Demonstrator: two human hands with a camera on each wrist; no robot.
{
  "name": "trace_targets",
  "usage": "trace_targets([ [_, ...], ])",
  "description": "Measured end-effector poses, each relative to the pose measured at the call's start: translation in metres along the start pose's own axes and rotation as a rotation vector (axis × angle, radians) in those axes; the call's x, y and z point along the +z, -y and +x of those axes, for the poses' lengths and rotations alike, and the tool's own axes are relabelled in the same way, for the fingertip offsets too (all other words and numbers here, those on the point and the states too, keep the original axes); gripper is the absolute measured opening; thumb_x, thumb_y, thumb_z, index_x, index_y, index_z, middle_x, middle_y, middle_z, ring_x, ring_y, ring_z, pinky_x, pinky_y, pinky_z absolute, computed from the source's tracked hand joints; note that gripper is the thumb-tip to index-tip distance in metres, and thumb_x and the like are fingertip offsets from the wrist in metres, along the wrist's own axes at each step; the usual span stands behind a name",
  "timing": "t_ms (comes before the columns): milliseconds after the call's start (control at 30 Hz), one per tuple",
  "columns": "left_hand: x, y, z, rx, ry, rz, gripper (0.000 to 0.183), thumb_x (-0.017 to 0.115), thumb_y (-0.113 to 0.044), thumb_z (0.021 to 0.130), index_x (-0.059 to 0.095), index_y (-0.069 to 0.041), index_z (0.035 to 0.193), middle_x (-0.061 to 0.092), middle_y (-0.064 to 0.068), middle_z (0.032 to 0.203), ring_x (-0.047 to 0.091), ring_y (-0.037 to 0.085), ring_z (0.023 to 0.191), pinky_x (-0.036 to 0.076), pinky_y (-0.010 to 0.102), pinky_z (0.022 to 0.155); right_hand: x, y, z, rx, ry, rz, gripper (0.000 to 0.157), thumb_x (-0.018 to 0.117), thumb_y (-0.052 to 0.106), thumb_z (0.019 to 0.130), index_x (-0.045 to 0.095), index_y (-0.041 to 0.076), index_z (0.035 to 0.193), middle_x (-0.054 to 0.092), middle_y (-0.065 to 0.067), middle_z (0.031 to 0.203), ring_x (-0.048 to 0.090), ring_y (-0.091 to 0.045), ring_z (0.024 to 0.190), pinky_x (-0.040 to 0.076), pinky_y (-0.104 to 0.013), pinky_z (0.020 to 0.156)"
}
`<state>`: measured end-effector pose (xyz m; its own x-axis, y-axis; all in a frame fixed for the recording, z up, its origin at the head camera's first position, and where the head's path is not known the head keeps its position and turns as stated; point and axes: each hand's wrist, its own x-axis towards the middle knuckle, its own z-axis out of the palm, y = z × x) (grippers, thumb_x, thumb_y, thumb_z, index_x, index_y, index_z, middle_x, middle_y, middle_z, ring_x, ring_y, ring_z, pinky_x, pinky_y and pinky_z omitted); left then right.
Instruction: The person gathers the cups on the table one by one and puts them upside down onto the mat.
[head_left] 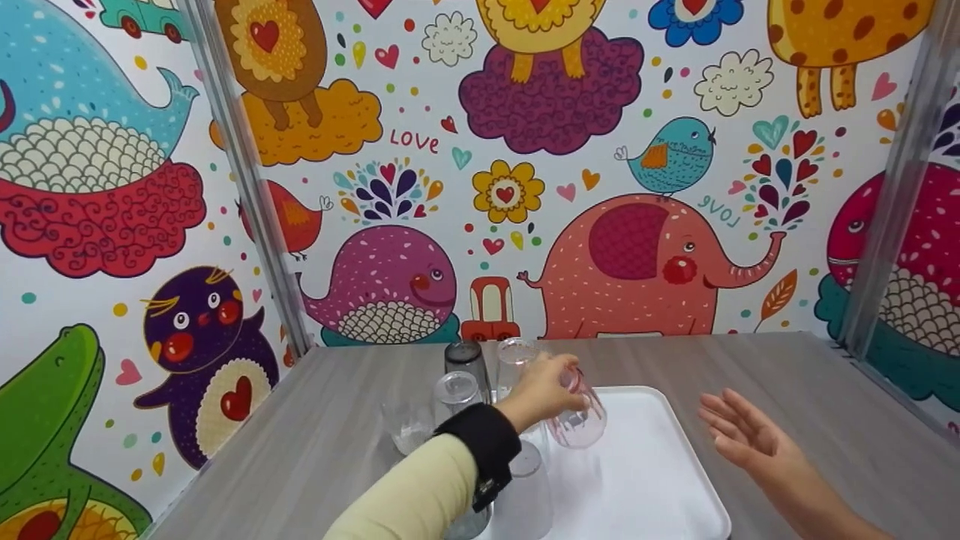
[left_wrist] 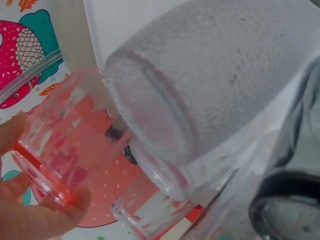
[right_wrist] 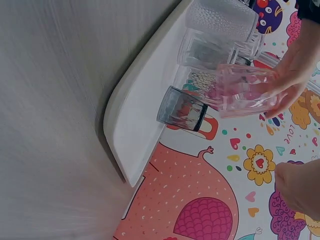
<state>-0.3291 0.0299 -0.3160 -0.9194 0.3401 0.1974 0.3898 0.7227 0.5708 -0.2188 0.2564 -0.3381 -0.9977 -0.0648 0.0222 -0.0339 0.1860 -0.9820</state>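
Note:
My left hand [head_left: 546, 386] grips a pink-tinted clear glass [head_left: 577, 427] by its base end, mouth down, over the white tray [head_left: 645, 465]. In the left wrist view, the fingers and thumb curl round the base of the pink glass [left_wrist: 75, 135]. Beside it stands a pebbled, frosted-looking glass [left_wrist: 200, 80], upside down. To the right of the tray, my right hand [head_left: 757, 442] is held in the air with its fingers extended and nothing in it. The left forearm hides part of the tray and some glasses.
A dark grey glass [head_left: 465, 360] and clear glasses, one of them a glass [head_left: 457, 390] with its base up, stand along the tray's left side. Farther left is another clear glass [head_left: 409, 427]. Printed panels [head_left: 420, 187] enclose the wooden table [head_left: 300, 450] at the back and sides.

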Motion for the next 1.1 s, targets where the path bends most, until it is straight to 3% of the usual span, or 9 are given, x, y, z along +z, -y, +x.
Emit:
trace_targets([
  [200,0.022,-0.001,0.01,0.051,0.117,0.334,0.05,0.071,-0.028,0.062,0.052,-0.021,0.108,0.047,0.003,0.105,0.042,0.017,0.093,0.041,0.03,0.075,-0.002,-0.002,-0.002,0.012,-0.006,0.006,0.076,0.044,0.035,0.083,-0.008,0.011,0.133,0.013,-0.009,0.137,0.025,-0.024,0.12,0.027,-0.045,0.091],
  [400,0.038,-0.001,0.018,0.043,0.176,0.536,0.051,0.07,-0.031,0.062,0.051,-0.021,0.108,0.045,0.005,0.109,0.043,0.021,0.097,0.041,0.031,0.077,-0.007,-0.006,-0.004,0.04,-0.018,-0.001,0.075,0.044,0.035,0.083,-0.007,0.011,0.133,0.013,-0.009,0.137,0.025,-0.025,0.12,0.027,-0.045,0.091],
  [867,0.05,0.002,0.023,0.101,0.218,0.687,0.053,0.069,-0.036,0.062,0.05,-0.021,0.11,0.05,0.005,0.105,0.049,0.023,0.094,0.04,0.031,0.08,-0.015,-0.014,-0.007,0.078,-0.023,0.031,0.075,0.043,0.036,0.083,-0.006,0.012,0.133,0.013,-0.011,0.137,0.019,-0.031,0.121,0.025,-0.05,0.09],
  [1100,0.055,0.002,0.024,0.108,0.212,0.691,0.056,0.069,-0.035,0.063,0.048,-0.024,0.114,0.049,0.004,0.108,0.047,0.022,0.098,0.039,0.032,0.082,-0.018,-0.018,-0.006,0.087,-0.042,0.028,0.075,0.044,0.037,0.082,-0.006,0.012,0.133,0.014,-0.011,0.137,0.02,-0.031,0.121,0.026,-0.052,0.089],
])
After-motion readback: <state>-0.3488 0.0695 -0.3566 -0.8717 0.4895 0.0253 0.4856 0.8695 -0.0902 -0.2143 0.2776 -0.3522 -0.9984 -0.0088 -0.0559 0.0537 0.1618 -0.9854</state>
